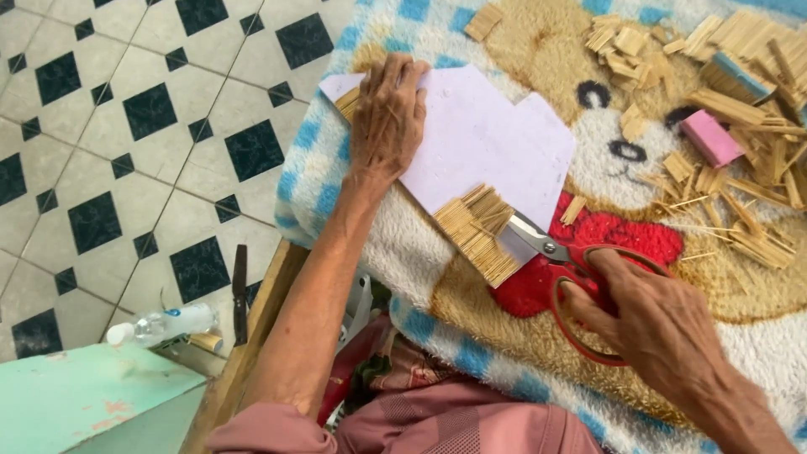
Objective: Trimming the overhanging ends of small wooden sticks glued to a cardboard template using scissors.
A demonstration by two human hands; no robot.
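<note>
Across the whole work surface lies a fleecy blanket with a teddy-bear picture and blue checks, hanging over a wooden table edge above the black-and-white tiled floor. On it rests a white card cut in a stepped outline, with a row of thin bamboo sticks fixed along its lower edge. The left hand lies flat on the card's upper corner, fingers spread, pinning it down. The right hand grips red-handled scissors (fingers through the loops), blades slightly parted at the sticks' ends. Loose stick pieces and a pink block lie at upper right.
</note>
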